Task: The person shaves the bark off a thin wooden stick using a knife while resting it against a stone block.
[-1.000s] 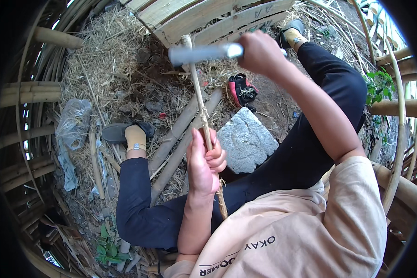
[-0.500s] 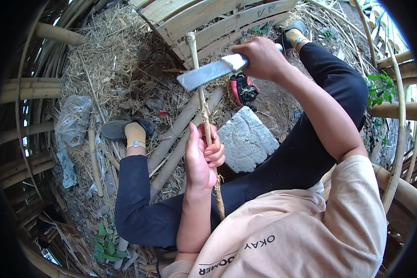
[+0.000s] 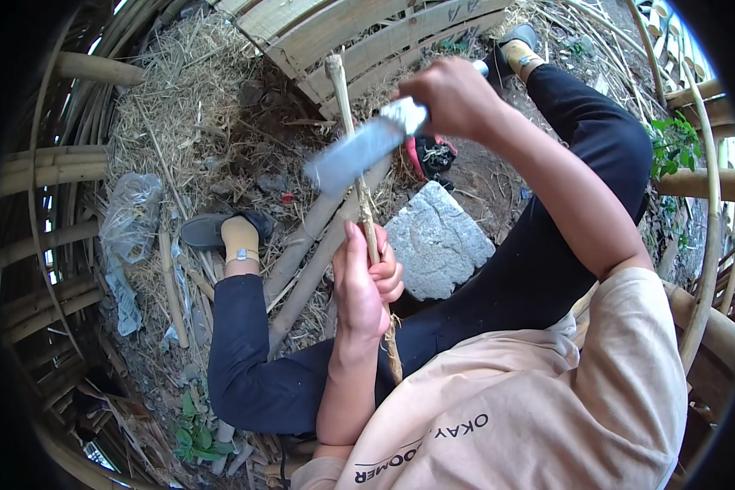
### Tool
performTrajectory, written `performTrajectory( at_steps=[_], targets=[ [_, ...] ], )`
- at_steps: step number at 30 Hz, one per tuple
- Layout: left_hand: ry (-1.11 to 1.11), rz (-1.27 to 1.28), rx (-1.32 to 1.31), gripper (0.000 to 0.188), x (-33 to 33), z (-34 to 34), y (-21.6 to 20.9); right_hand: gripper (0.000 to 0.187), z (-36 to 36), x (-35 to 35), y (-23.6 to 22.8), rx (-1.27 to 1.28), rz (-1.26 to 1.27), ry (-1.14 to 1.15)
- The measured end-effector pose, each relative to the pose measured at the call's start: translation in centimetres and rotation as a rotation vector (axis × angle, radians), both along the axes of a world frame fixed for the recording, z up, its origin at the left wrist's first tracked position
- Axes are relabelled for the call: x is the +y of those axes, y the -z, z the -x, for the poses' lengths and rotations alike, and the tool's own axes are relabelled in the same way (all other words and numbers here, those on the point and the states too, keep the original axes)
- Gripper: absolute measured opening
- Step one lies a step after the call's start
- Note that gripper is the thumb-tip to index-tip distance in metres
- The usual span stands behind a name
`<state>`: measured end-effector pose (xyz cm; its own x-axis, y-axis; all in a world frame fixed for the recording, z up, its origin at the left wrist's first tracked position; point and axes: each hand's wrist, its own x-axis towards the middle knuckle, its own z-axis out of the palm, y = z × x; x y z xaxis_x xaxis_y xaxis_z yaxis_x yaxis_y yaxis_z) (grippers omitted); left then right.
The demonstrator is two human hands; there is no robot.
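My left hand (image 3: 366,282) is wrapped round a thin wooden stick (image 3: 343,94) held nearly upright in view. Its lower end, with frayed bark, reaches my lap; its knobby top points away from me. My right hand (image 3: 453,98) grips the handle of a machete-like knife (image 3: 355,151) with a broad, blunt-ended blade. The blade is blurred by motion and crosses the stick above my left hand; whether it touches the wood I cannot tell. Some pale wrapping or binding shows where blade meets handle.
A grey stone block (image 3: 438,241) lies between my legs, with a red and black object (image 3: 429,157) beyond it. A slatted wooden crate (image 3: 367,41) stands ahead. Bamboo poles (image 3: 302,253), straw (image 3: 180,90) and a clear plastic bag (image 3: 131,208) are on the ground. Bamboo walls flank me.
The knife has moved a little down along the stick toward my left hand, its blade now blurred. My left hand has shifted slightly down and right with the stick's lower part.
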<state>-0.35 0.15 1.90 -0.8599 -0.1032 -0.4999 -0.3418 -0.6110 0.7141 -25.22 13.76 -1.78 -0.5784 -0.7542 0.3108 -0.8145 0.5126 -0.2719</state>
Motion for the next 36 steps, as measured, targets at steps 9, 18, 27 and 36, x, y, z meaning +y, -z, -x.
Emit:
performTrajectory(
  at_steps=[9,18,27,36],
  targets=[
    [0.032,-0.091,-0.021,0.045,0.2,-0.1,0.3,0.019,0.3,0.8,-1.8,0.060,0.013,0.087],
    [0.047,-0.020,-0.046,0.042,0.1,0.3,0.2,0.023,1.2,1.4,-1.1,0.011,0.012,0.209],
    [0.026,-0.035,-0.032,0.038,-0.2,0.6,0.3,0.018,1.3,1.1,-0.8,-0.117,-0.037,0.338],
    [-0.022,-0.039,-0.037,0.035,-0.5,0.3,1.1,0.017,0.6,1.2,-1.5,-0.149,-0.167,0.159]
  ],
)
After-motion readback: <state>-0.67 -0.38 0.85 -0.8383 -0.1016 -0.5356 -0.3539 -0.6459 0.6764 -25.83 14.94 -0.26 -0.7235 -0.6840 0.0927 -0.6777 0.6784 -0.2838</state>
